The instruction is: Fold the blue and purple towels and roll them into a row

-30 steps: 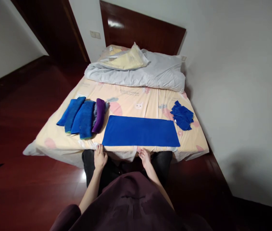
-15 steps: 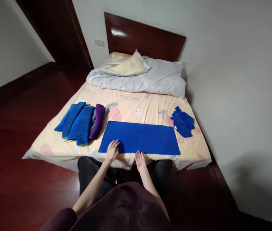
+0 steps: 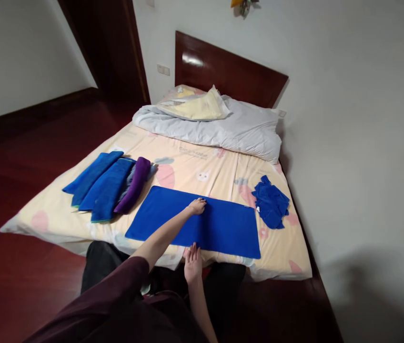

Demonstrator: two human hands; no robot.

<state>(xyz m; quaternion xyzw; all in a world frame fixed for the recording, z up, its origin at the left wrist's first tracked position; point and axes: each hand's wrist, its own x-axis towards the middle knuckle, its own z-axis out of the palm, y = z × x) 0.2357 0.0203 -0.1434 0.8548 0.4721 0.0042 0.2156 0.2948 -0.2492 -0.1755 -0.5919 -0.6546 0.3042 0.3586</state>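
blue towel (image 3: pixel 219 226) at bed's near edge: matt cloth, short soft pile, lies smooth; folded towels (image 3: pixel 104 186) near left edge: same matt cloth, blue and purple; crumpled blue cloth (image 3: pixel 270 202) near right edge: matt, creased; bed sheet (image 3: pixel 187 166): thin printed cloth, matt, slightly wrinkled; quilt (image 3: pixel 223 126) at head end: pale cloth, soft folds; headboard (image 3: pixel 230 71): dark wood, glossy; floor (image 3: pixel 26 143): dark red wood, polished sheen; wall (image 3: pixel 348 95): matt paint

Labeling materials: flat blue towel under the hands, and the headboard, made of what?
Flat blue towel: looks like matte microfibre or terry, soft nap, no sheen; which one is unclear. Headboard: seemingly dark wood or veneer, glossy; it mirrors a light patch.
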